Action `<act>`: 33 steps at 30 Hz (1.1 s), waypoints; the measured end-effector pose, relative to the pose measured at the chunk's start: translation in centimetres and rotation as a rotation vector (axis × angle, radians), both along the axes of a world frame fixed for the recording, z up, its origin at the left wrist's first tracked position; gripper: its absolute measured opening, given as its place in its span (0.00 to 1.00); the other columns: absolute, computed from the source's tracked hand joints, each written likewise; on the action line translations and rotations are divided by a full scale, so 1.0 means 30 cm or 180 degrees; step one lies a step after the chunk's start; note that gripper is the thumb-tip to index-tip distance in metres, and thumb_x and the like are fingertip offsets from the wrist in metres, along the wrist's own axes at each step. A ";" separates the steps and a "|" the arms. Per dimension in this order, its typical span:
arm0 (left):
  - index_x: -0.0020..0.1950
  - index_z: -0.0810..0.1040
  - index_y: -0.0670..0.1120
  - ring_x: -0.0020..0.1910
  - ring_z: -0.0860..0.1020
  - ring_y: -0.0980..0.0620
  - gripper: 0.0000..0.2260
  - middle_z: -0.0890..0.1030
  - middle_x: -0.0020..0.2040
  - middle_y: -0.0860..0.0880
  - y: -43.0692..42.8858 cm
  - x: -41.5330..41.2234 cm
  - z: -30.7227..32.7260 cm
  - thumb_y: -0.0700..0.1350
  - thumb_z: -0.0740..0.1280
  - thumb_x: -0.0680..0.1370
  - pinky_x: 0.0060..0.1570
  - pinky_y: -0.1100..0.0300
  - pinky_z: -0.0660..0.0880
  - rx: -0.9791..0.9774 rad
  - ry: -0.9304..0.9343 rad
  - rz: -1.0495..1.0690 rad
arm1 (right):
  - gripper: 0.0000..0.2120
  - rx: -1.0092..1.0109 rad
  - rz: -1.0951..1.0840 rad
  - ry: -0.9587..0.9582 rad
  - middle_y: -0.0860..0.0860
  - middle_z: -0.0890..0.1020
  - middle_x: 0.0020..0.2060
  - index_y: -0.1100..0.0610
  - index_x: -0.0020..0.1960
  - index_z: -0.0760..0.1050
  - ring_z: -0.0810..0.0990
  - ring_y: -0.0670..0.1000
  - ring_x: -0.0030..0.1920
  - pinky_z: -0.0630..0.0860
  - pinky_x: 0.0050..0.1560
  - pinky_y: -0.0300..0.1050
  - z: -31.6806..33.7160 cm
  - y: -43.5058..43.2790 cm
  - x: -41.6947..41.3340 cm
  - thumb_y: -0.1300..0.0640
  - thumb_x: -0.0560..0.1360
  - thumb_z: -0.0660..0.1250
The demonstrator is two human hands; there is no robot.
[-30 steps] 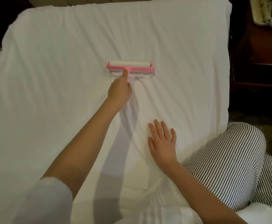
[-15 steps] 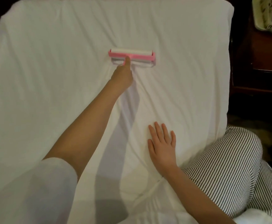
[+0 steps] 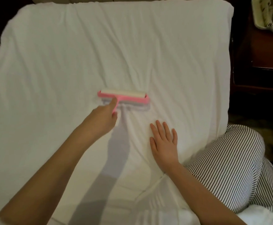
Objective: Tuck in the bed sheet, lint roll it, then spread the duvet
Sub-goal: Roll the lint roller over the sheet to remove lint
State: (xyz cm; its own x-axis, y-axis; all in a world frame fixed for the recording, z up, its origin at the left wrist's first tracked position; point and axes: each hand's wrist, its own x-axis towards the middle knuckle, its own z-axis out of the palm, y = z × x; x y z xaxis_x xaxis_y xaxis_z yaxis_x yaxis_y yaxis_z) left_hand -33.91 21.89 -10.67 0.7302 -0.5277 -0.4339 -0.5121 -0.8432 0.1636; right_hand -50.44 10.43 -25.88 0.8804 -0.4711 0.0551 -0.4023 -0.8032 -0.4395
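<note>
Head view: the left hand (image 3: 102, 120) is gripping the pink handle of the lint roller (image 3: 124, 96), fingers curling round it and the forefinger lying along the stem. The roller's white drum is lying flat on the bed sheet (image 3: 83, 54), near the middle of the mattress, with creases fanning out around it. The right hand (image 3: 163, 142) is resting palm-down on the sheet, nearer than the roller and to its right, fingers straight and slightly apart, holding nothing. A striped trouser leg (image 3: 230, 168) is pressing against the mattress's right edge. A dark wooden cabinet (image 3: 262, 62) is standing beyond that edge.
</note>
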 end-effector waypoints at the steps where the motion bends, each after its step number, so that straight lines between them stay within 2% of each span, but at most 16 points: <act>1: 0.78 0.48 0.52 0.37 0.71 0.46 0.26 0.76 0.44 0.40 -0.048 0.043 -0.025 0.44 0.53 0.82 0.37 0.58 0.65 -0.0119 -0.0054 0.0025 | 0.23 0.0024 0.0006 0.0029 0.52 0.69 0.70 0.54 0.70 0.68 0.57 0.51 0.71 0.42 0.70 0.47 0.001 0.000 -0.002 0.51 0.78 0.50; 3: 0.78 0.45 0.51 0.42 0.75 0.42 0.27 0.77 0.49 0.36 -0.156 0.124 -0.076 0.44 0.53 0.82 0.38 0.58 0.65 -0.0327 -0.0090 0.0084 | 0.24 0.0072 0.0015 0.0088 0.51 0.66 0.72 0.53 0.72 0.66 0.55 0.50 0.73 0.40 0.71 0.46 0.005 -0.001 -0.003 0.50 0.79 0.49; 7: 0.78 0.43 0.50 0.52 0.76 0.39 0.27 0.74 0.58 0.35 -0.295 0.196 -0.093 0.44 0.53 0.82 0.43 0.54 0.68 -0.0417 -0.0086 0.0142 | 0.30 0.0282 0.0160 0.0262 0.42 0.47 0.73 0.49 0.76 0.54 0.41 0.44 0.73 0.29 0.69 0.42 0.025 -0.009 -0.010 0.45 0.76 0.36; 8: 0.78 0.44 0.49 0.51 0.76 0.40 0.27 0.74 0.59 0.35 -0.291 0.192 -0.080 0.43 0.53 0.82 0.42 0.56 0.68 -0.0363 -0.0073 0.0105 | 0.31 0.0309 0.0192 0.0311 0.42 0.45 0.73 0.48 0.76 0.52 0.39 0.43 0.72 0.28 0.68 0.41 0.029 -0.012 -0.011 0.44 0.75 0.34; 11: 0.78 0.49 0.49 0.33 0.72 0.50 0.26 0.76 0.55 0.37 -0.175 0.125 -0.014 0.41 0.53 0.81 0.28 0.59 0.64 -0.0028 0.0019 -0.0093 | 0.33 0.0375 0.0190 0.0399 0.43 0.48 0.75 0.48 0.76 0.51 0.38 0.42 0.71 0.28 0.68 0.41 0.037 -0.016 -0.014 0.43 0.74 0.32; 13: 0.77 0.52 0.50 0.29 0.70 0.54 0.24 0.77 0.53 0.40 -0.048 0.044 0.044 0.42 0.53 0.81 0.27 0.59 0.67 0.0311 0.0166 -0.0210 | 0.34 0.0410 0.0204 0.0459 0.44 0.49 0.76 0.48 0.76 0.51 0.37 0.41 0.71 0.29 0.69 0.42 0.040 -0.014 -0.014 0.43 0.73 0.32; 16: 0.76 0.53 0.52 0.29 0.73 0.52 0.24 0.77 0.50 0.43 0.112 -0.078 0.098 0.43 0.53 0.81 0.37 0.55 0.76 0.0594 0.0451 -0.0291 | 0.34 0.0405 0.0226 0.0482 0.44 0.47 0.75 0.48 0.77 0.51 0.38 0.41 0.71 0.31 0.70 0.44 0.042 -0.012 -0.011 0.43 0.73 0.32; 18: 0.77 0.49 0.54 0.34 0.72 0.49 0.25 0.74 0.44 0.45 0.151 -0.121 0.076 0.45 0.53 0.81 0.38 0.56 0.72 0.0599 0.0433 -0.0234 | 0.33 0.0399 0.0223 0.0471 0.43 0.47 0.75 0.48 0.76 0.52 0.40 0.43 0.73 0.32 0.70 0.44 0.041 -0.010 -0.014 0.43 0.73 0.33; 21: 0.77 0.45 0.54 0.40 0.73 0.45 0.27 0.74 0.44 0.43 0.101 -0.094 0.016 0.45 0.54 0.81 0.40 0.57 0.68 0.0306 0.0109 -0.0173 | 0.34 0.0383 0.0272 0.0548 0.45 0.49 0.76 0.48 0.77 0.51 0.42 0.45 0.75 0.32 0.70 0.45 0.044 -0.010 -0.032 0.43 0.73 0.32; 23: 0.78 0.44 0.54 0.39 0.75 0.44 0.28 0.76 0.41 0.41 0.025 -0.020 -0.033 0.44 0.54 0.82 0.38 0.57 0.68 -0.0015 -0.0025 -0.0093 | 0.35 0.0395 0.0291 0.0602 0.45 0.48 0.76 0.48 0.77 0.50 0.42 0.46 0.75 0.32 0.70 0.45 0.050 -0.013 -0.045 0.42 0.72 0.31; 25: 0.78 0.41 0.53 0.32 0.72 0.49 0.29 0.71 0.34 0.45 -0.062 0.060 -0.085 0.44 0.54 0.82 0.31 0.57 0.66 -0.0275 0.0012 -0.0043 | 0.36 0.0430 0.0270 0.0638 0.45 0.48 0.76 0.47 0.77 0.49 0.42 0.47 0.76 0.32 0.70 0.44 0.059 -0.019 -0.054 0.42 0.71 0.30; 27: 0.77 0.38 0.51 0.31 0.71 0.48 0.30 0.69 0.32 0.46 -0.130 0.111 -0.123 0.44 0.54 0.82 0.28 0.59 0.65 -0.0417 0.0085 -0.0021 | 0.37 0.0438 0.0266 0.0687 0.44 0.47 0.76 0.47 0.77 0.49 0.42 0.47 0.76 0.32 0.70 0.44 0.064 -0.021 -0.059 0.41 0.70 0.28; 30: 0.77 0.37 0.51 0.29 0.68 0.50 0.30 0.67 0.32 0.45 -0.137 0.090 -0.120 0.43 0.53 0.82 0.27 0.59 0.62 -0.0267 0.0158 -0.0051 | 0.37 0.0409 0.0268 0.0730 0.44 0.47 0.76 0.46 0.77 0.49 0.42 0.47 0.76 0.32 0.70 0.44 0.067 -0.019 -0.063 0.41 0.69 0.28; 33: 0.76 0.36 0.52 0.30 0.68 0.51 0.30 0.66 0.33 0.47 0.002 -0.051 -0.057 0.43 0.53 0.82 0.28 0.58 0.60 0.0005 0.0302 -0.0086 | 0.38 0.0362 0.0286 0.0767 0.45 0.48 0.77 0.47 0.77 0.49 0.42 0.48 0.76 0.33 0.70 0.44 0.064 -0.018 -0.059 0.41 0.69 0.28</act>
State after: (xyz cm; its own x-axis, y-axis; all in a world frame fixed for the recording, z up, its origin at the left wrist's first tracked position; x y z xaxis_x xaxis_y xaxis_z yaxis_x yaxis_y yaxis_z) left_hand -35.45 21.94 -12.38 0.6714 -0.5458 -0.5013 -0.5168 -0.8297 0.2110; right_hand -52.21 9.89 -23.96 0.9002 -0.3818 -0.2096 -0.4355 -0.7913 -0.4292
